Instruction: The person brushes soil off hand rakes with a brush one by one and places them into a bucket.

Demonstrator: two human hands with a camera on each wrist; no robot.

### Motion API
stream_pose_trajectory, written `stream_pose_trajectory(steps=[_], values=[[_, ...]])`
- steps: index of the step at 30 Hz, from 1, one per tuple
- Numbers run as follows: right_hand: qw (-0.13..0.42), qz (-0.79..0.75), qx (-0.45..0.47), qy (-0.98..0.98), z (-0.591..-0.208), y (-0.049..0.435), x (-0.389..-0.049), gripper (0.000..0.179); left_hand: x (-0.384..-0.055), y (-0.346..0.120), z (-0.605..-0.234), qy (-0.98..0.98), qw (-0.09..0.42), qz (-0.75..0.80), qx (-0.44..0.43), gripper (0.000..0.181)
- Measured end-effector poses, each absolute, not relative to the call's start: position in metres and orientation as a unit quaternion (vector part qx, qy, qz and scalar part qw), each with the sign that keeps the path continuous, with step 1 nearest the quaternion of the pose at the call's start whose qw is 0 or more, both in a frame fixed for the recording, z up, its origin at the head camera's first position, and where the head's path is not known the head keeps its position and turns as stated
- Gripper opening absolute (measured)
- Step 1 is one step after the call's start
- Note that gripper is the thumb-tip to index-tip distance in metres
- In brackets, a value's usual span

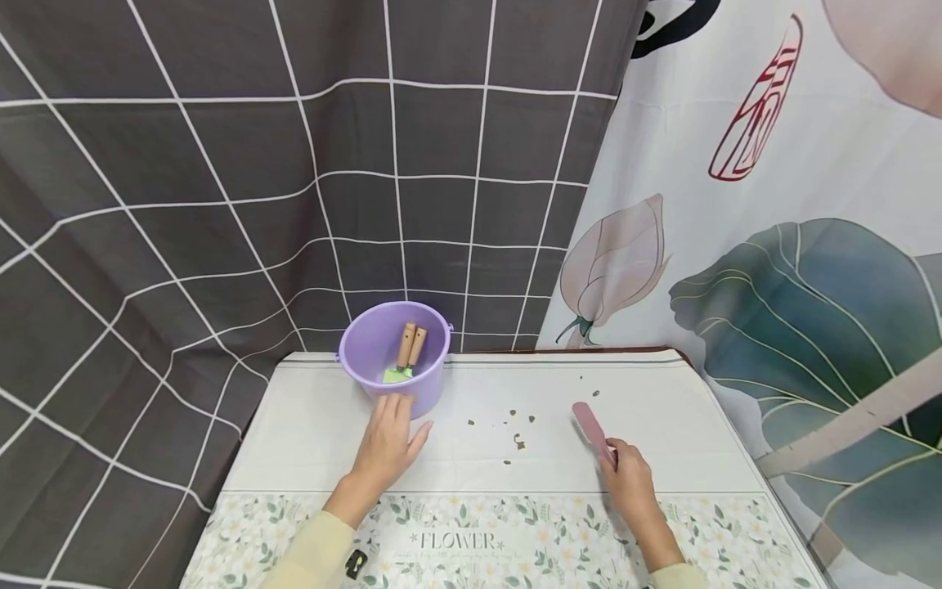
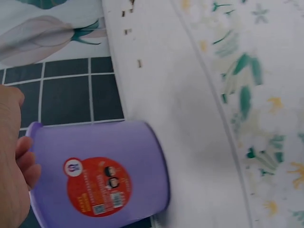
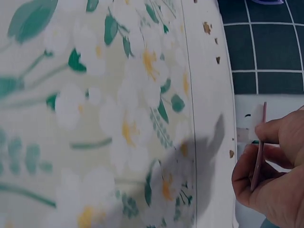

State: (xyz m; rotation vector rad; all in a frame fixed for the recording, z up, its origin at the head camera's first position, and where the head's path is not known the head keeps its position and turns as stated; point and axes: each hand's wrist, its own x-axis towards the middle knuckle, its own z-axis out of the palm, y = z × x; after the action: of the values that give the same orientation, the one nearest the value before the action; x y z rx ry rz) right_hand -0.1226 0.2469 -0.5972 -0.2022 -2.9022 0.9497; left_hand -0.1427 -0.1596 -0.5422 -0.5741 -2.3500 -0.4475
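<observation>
My right hand (image 1: 631,483) grips a pink spatula-like tool (image 1: 589,425) by its lower end, its flat blade pointing up and away over the table. In the right wrist view, thumb and fingers pinch the tool, seen nearly edge-on. The left hand (image 1: 386,446) is at the front of a purple bucket (image 1: 434,393), fingers extended and thumb spread away; whether they touch the wall I cannot tell. Inside the bucket lie two wooden-handled tools (image 1: 406,345) with a light green part. A round red sticker (image 2: 99,187) shows on the bucket's side.
Small brown crumbs (image 1: 519,442) are scattered over the white part of the tablecloth (image 1: 294,442), between the hands and towards the back. A floral band (image 1: 545,548) runs along the front. Dark checked cloth (image 1: 434,213) hangs behind the table, and a printed curtain (image 1: 662,131) at right.
</observation>
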Motion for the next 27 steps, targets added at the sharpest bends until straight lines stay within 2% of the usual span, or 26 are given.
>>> stream_pose_trajectory(steps=[14,18,27], values=[[0.033,0.330,-0.120,-0.936,-0.612,0.226,-0.122,0.043,-0.121,-0.165,-0.577,-0.938,0.238,-0.159,-0.197,0.044],[0.037,0.333,-0.126,-0.934,-0.614,0.223,-0.120,0.043,-0.113,-0.169,-0.584,-0.944,0.225,-0.153,-0.185,0.043],[0.041,0.355,-0.132,-0.924,-0.608,0.211,-0.115,0.029,-0.102,-0.176,-0.592,-0.951,0.202,-0.166,-0.165,0.045]])
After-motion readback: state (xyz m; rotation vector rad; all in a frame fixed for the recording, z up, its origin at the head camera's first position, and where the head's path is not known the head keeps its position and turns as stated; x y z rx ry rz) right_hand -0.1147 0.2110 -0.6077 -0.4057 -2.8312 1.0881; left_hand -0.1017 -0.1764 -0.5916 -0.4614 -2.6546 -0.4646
